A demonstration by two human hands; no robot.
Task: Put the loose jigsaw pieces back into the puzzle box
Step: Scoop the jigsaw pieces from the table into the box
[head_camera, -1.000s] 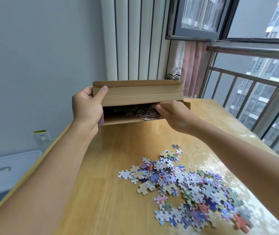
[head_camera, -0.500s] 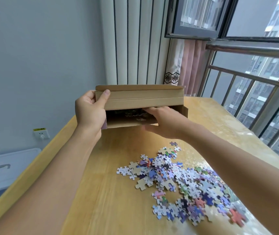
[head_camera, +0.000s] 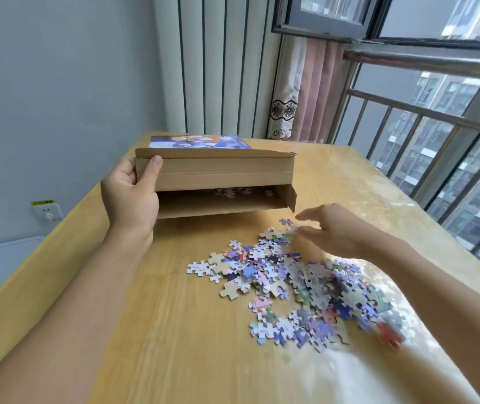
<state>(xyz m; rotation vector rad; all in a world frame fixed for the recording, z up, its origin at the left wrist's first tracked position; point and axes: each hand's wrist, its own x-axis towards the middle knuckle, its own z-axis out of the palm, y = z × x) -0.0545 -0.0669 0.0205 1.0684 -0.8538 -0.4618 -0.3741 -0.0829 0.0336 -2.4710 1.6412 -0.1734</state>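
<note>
My left hand [head_camera: 129, 196] grips the puzzle box [head_camera: 215, 176] by its left end, open side facing me — a few pieces inside. My right hand [head_camera: 335, 231], fingers loosely spread and empty, hovers over the loose jigsaw pieces [head_camera: 297, 287] heaped on the table [head_camera: 174, 345].

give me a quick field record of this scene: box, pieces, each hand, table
puzzle box: cardboard, open end toward the camera, a few pieces visible inside
loose pieces: scattered pile on the table, in front of the box and to its right
left hand: grips the box's left end, thumb on the front flap
right hand: fingers extended over the far edge of the pile, blurred, holding nothing visible
table: yellow wood surface
</note>
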